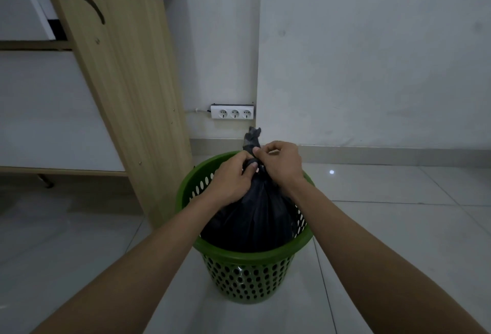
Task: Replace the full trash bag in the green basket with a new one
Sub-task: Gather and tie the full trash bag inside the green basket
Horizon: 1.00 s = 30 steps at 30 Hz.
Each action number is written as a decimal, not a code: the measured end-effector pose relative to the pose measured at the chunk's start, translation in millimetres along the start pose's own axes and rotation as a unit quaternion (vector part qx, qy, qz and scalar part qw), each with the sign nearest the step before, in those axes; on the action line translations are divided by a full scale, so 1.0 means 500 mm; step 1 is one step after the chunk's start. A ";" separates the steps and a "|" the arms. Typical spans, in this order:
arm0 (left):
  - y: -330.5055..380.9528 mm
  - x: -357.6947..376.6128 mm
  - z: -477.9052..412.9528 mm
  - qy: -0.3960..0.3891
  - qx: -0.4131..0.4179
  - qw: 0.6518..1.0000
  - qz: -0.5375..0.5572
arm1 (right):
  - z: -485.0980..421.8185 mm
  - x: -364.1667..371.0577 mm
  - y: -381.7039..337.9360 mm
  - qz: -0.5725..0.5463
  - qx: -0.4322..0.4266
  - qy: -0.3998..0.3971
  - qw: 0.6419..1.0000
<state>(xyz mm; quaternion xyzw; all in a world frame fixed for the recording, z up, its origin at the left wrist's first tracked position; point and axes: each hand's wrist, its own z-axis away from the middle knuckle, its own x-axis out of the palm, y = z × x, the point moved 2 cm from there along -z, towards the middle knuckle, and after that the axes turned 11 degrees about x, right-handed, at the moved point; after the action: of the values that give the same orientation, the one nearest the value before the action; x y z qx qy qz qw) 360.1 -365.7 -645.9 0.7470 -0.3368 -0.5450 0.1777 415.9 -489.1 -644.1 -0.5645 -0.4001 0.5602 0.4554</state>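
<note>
A green perforated basket stands on the tiled floor in front of me. Inside it sits a full black trash bag, its top gathered into a twisted neck that sticks up above my fingers. My left hand grips the neck from the left, thumb pressed against the bunched plastic. My right hand pinches the same neck from the right, just above the left hand. Both hands hide the knot area.
A light wooden desk side panel leans close on the left of the basket. A white triple power socket is fixed low on the wall behind. Grey floor tiles spread to the right and toward me.
</note>
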 end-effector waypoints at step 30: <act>-0.020 -0.016 -0.011 0.084 0.043 0.981 0.167 | 0.017 -0.036 -0.014 -0.246 0.154 -0.331 0.898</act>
<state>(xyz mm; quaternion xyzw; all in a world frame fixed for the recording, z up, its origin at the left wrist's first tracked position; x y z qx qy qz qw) 367.1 -353.5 -644.5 0.7305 -0.4638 -0.4279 0.2612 406.9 -504.1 -632.2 -0.1528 -0.5622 0.6396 0.5015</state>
